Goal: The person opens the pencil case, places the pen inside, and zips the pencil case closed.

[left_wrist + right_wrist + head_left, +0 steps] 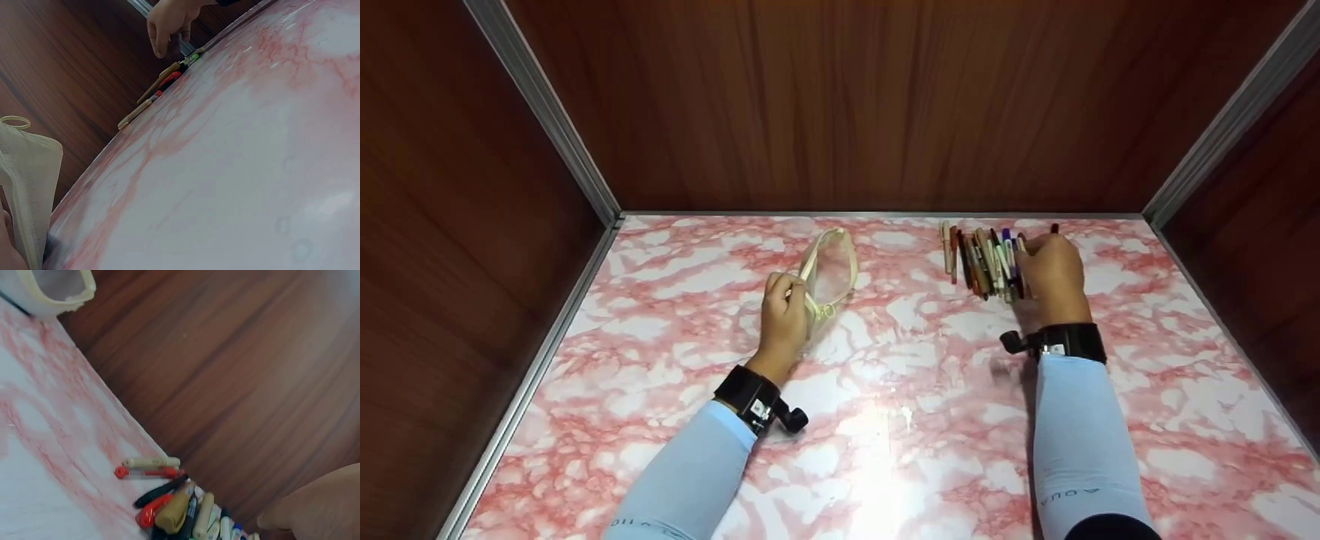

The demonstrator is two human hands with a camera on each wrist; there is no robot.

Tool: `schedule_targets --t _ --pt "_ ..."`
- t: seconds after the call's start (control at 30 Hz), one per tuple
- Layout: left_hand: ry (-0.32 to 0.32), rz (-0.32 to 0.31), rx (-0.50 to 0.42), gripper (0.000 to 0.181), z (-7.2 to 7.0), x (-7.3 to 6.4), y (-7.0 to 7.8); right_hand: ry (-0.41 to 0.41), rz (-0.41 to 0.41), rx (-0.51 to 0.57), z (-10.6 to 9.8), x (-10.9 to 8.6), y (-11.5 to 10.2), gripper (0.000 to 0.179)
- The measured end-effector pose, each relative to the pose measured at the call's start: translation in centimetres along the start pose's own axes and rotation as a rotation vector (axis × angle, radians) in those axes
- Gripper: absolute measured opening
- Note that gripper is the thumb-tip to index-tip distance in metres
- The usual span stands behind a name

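Observation:
In the head view my left hand (784, 315) grips the near-left side of a pale yellow zip pouch (855, 274), whose mouth gapes upward. Its see-through mesh wall (34, 185) rises at the left edge of the left wrist view. My right hand (1054, 274) is at the right end of a row of pens (979, 262), fingers bent downward. A dark pen end (1055, 228) shows just beyond its knuckles. The fingertips are hidden from above, so whether they pinch a pen is unclear. Red, black and tan pens (174, 514) lie bunched in the right wrist view.
The pens lie on a pink-and-white marbled tabletop (885, 360), close to the back wall (847, 112). Brown wood-grain panels with grey metal edging (559, 112) enclose the table at the back and both sides. The pouch stands left of the pens.

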State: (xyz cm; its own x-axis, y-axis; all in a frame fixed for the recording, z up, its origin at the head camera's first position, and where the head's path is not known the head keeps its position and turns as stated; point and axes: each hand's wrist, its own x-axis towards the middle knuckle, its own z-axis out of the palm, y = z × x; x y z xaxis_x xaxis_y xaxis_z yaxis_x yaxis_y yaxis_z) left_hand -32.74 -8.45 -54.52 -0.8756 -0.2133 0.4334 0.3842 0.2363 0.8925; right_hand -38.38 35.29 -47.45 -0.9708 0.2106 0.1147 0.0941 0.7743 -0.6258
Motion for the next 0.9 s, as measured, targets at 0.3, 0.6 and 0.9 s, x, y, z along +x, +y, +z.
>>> schedule_targets --t 0.3,0.6,0.9 --pt "0.000 -0.007 -0.007 0.019 0.1 0.2 -0.1 -0.010 0.031 0.035 0.6 0.0 1.9 0.028" --pt "-0.011 -0.023 -0.001 0.019 0.0 0.1 -0.2 -0.056 0.077 -0.001 0.3 -0.1 2.5 0.027" --pt "-0.014 -0.042 -0.011 0.020 0.0 0.0 -0.1 -0.048 0.030 -0.220 -0.1 -0.1 2.1 0.017"
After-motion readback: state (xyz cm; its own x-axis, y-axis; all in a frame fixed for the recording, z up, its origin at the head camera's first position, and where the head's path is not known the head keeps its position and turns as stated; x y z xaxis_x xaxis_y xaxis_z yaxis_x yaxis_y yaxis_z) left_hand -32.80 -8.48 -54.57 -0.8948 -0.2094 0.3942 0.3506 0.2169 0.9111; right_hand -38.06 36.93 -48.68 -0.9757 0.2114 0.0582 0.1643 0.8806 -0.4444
